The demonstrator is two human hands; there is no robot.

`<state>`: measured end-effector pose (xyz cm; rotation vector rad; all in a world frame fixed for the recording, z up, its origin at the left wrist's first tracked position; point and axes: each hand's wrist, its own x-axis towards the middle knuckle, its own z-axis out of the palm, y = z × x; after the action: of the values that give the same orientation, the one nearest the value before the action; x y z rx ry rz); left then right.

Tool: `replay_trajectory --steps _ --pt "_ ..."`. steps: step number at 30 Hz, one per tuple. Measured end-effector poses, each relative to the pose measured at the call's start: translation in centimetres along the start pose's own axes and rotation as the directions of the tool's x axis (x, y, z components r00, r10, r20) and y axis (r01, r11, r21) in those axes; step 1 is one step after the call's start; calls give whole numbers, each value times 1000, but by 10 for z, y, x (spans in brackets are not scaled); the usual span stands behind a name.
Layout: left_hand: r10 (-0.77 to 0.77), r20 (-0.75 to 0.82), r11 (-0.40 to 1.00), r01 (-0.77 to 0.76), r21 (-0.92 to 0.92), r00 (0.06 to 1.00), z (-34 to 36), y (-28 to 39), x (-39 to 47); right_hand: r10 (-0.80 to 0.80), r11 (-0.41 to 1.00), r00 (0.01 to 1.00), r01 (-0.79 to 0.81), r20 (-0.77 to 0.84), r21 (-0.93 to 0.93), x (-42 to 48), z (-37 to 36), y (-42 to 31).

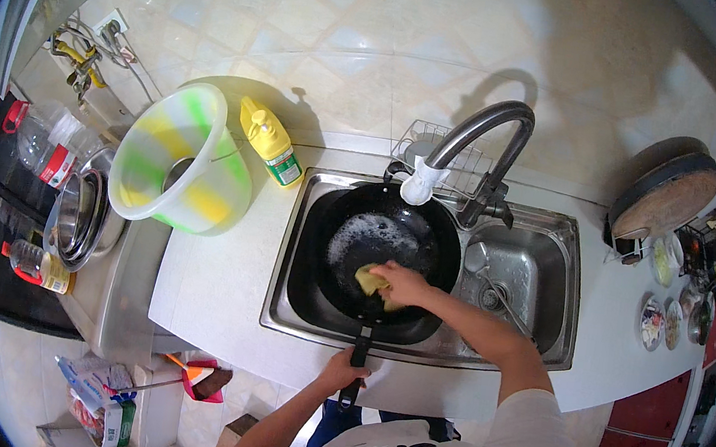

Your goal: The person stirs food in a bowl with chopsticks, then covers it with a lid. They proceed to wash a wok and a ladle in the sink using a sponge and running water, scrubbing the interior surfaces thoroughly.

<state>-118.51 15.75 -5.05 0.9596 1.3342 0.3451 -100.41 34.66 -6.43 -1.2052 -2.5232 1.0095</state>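
Note:
A black wok (350, 283) sits in the left basin of a steel double sink, with foamy suds (373, 235) inside. My left hand (343, 372) is closed around the wok's black handle (360, 351), which points towards me over the counter edge. My right hand (403, 284) reaches into the wok and grips a yellowish cloth or sponge (372, 280) against its inner surface near the handle side. The tall curved faucet (518, 119) has a white cover (422, 183) on its spout, above the wok's far rim. In the right basin lies a long-handled ladle (478, 258).
A striped plastic bucket (215, 186) and a yellow pump bottle (271, 142) stand left of the sink. A wire rack (419, 138) is behind the faucet. A round lid or pan (670, 195) leans at right, near several small dishes (652, 323). Metal bowls (80, 216) are at far left.

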Motion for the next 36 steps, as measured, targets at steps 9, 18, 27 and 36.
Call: replay_trajectory --steps 9,18,27,36 --pt "0 578 534 489 -690 816 -7 22 0 -326 932 945 320 7 172 50 27 -36" --pt "-262 483 565 538 -625 836 2 35 2 57 963 903 -162 -426 -214 144 -3 -10" --pt "-204 409 559 449 -697 889 10 29 0 391 845 690 -532 -610 -59 109 -9 100" --pt "-138 445 593 433 -678 885 5 35 0 451 749 861 -223 235 -624 -8 -19 38"
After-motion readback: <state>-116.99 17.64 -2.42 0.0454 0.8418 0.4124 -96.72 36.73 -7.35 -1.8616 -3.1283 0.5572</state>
